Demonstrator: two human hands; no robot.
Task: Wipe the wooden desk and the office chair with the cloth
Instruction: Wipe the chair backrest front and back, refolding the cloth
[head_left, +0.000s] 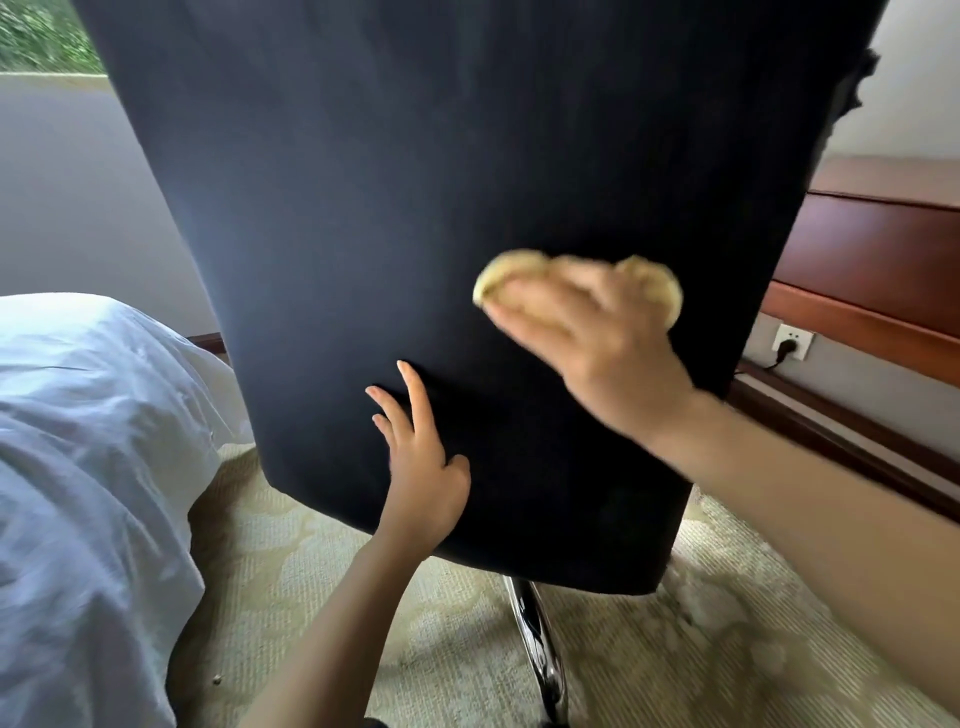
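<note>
The dark back of the office chair (415, 208) fills the middle of the head view, seen from behind. My right hand (597, 353) presses a yellow cloth (506, 275) flat against the lower right of the chair back, with the fingers spread over it and blurred. My left hand (421, 462) rests with straight fingers on the lower part of the chair back, holding nothing. The wooden desk (883, 249) shows at the right, behind the chair.
A bed with white sheets (88, 467) lies at the left. The chair's chrome leg (540, 654) stands on pale patterned carpet (322, 597). A wall socket with a plug (792, 345) sits under the desk at the right.
</note>
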